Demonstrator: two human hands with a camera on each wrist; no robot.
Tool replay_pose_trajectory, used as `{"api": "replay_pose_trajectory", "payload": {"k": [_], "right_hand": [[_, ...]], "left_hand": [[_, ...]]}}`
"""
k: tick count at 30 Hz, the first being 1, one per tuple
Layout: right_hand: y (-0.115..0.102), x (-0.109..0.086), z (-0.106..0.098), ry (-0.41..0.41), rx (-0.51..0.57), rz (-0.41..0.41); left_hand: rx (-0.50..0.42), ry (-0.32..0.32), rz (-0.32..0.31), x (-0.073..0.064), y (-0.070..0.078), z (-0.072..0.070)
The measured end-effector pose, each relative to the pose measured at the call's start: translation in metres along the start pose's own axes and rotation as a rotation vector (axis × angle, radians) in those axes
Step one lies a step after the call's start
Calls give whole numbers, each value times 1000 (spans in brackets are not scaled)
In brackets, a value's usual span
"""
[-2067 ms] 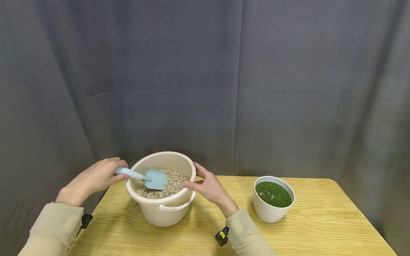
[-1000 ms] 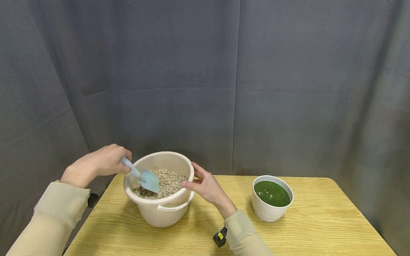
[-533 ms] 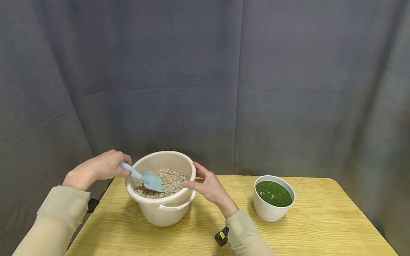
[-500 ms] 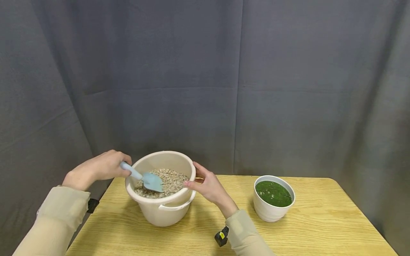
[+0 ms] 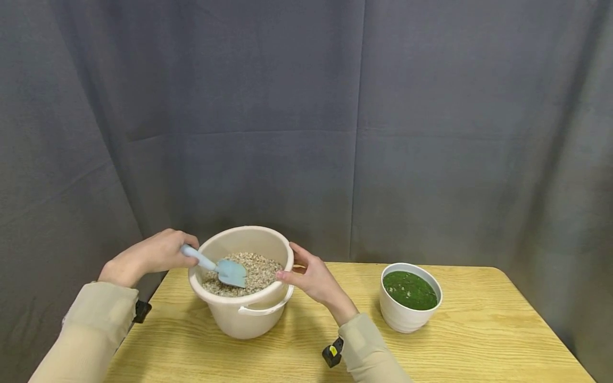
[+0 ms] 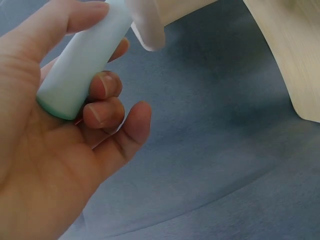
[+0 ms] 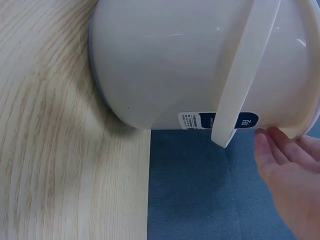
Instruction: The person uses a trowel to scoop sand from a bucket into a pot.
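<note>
My left hand (image 5: 152,254) grips the pale blue handle of a hand trowel (image 5: 232,273). In the left wrist view, the fingers curl around that handle (image 6: 85,62) and the thumb lies along it. The trowel's blade rests on the coarse, grainy gravel (image 5: 261,271) inside a cream bucket (image 5: 239,319). My right hand (image 5: 313,279) holds the bucket's right rim, thumb at the near side and fingers farther back. In the right wrist view, the bucket's wall (image 7: 160,65) bears a label, and the white carrying handle (image 7: 245,75) hangs down against it.
To the right, a white pot (image 5: 404,319) filled with green, moss-like material (image 5: 409,290) stands on the wooden table (image 5: 479,340). A grey curtain (image 5: 268,133) hangs behind the table and along its sides.
Inside the bucket, the trowel dips and tilts over the gravel, then its blade shifts slightly right and levels. The left hand moves a little with it. The right hand keeps its hold.
</note>
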State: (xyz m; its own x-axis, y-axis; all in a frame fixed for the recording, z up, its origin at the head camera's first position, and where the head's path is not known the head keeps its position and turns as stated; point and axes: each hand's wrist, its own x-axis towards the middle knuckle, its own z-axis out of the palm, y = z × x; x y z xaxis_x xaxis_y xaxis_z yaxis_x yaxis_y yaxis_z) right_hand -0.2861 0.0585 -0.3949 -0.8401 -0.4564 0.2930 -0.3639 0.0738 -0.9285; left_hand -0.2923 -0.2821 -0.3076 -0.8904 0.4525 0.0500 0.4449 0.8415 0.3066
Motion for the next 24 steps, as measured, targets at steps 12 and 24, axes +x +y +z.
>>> {"api": "replay_pose_trajectory", "payload": {"k": [12, 24], "right_hand": [[36, 10, 0, 21, 42, -11], [3, -1, -1, 4, 31, 10]], "left_hand": [[-60, -14, -4, 3, -4, 9], [3, 10, 70, 5, -4, 18]]}}
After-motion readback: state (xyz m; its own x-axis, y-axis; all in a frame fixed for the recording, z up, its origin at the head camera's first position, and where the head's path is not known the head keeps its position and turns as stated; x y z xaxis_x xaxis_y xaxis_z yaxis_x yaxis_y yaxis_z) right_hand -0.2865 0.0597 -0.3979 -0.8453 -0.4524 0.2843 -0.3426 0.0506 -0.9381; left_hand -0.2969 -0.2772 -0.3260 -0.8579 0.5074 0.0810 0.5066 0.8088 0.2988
